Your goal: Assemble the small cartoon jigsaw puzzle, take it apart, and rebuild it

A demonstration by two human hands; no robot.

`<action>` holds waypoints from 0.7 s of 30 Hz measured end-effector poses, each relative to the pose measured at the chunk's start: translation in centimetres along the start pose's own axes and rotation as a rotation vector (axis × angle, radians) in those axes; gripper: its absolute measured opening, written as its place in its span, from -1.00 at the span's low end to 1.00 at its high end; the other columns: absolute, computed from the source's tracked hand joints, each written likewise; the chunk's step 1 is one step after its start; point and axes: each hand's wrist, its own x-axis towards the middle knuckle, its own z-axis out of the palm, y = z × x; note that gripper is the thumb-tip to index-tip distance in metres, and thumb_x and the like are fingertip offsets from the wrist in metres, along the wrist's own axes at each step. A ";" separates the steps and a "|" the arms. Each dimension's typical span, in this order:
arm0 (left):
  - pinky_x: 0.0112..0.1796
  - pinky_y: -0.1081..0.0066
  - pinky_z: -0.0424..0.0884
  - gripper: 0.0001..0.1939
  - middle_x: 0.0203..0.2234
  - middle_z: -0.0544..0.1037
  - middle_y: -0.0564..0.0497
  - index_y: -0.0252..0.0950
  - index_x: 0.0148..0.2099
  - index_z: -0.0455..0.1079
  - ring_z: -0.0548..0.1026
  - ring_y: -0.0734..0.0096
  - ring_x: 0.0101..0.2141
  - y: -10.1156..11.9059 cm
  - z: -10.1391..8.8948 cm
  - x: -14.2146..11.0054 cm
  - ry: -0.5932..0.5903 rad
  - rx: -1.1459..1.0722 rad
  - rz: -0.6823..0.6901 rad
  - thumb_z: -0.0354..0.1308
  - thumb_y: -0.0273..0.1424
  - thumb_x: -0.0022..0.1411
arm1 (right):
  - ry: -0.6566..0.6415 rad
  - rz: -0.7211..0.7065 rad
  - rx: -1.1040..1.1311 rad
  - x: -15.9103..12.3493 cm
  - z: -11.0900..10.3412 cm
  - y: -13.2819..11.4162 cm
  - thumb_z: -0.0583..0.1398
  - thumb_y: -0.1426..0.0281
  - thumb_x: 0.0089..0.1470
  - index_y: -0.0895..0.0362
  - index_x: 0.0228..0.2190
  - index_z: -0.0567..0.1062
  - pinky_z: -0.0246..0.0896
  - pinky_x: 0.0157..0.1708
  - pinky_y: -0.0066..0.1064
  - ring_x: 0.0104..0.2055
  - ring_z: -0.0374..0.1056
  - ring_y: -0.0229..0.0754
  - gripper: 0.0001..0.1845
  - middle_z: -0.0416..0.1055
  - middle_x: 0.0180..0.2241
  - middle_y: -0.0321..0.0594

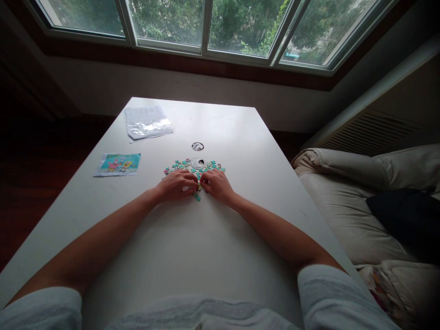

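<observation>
Although the sheets under the clear plastic (147, 121) show faint printed rows, the characters are too small to read. The card (122, 163), at the left on the white table (192, 247), bears SpongeBob cartoon figures. Small, mostly green puzzle pieces (198, 174) lie loosely around a round disc (198, 163). Left hand (177, 184) and right hand (218, 185) are at the pieces, fingers curled, fingertips close together; whether either pinches a piece cannot be told. Beyond the table is a window (165, 20); at right, a pale sofa (340, 201).
</observation>
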 end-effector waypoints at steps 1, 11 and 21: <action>0.00 0.28 0.32 -0.79 -0.10 0.62 0.01 -0.09 -0.08 0.57 0.50 0.30 -0.13 0.0 0.0 0.0 -0.003 0.000 0.000 0.11 -0.33 0.38 | 0.001 -0.004 -0.002 0.0 0.0 0.0 0.21 0.38 0.22 0.07 -0.37 0.52 0.03 -0.10 -0.30 -0.20 0.29 -0.10 -0.89 0.50 -0.34 -0.21; 0.02 0.27 0.33 -0.74 -0.12 0.59 -0.04 -0.12 0.03 0.54 0.49 0.28 -0.13 0.1 0.2 -0.1 -0.017 0.023 -0.009 0.09 -0.31 0.40 | -0.007 -0.018 0.074 0.3 0.1 0.4 0.26 0.45 0.13 0.07 -0.40 0.54 0.05 -0.10 -0.33 -0.23 0.31 -0.14 -0.92 0.51 -0.38 -0.27; 0.00 0.24 0.37 -0.71 -0.06 0.56 -0.05 -0.13 0.08 0.50 0.48 0.24 -0.09 0.3 0.4 0.0 -0.026 0.073 -0.023 0.11 -0.31 0.37 | 0.191 0.045 0.046 2.5 -1.5 4.9 0.21 0.43 0.22 0.07 -0.26 0.61 0.12 -0.09 -0.29 -0.22 0.31 -0.13 -0.85 0.51 -0.32 -0.20</action>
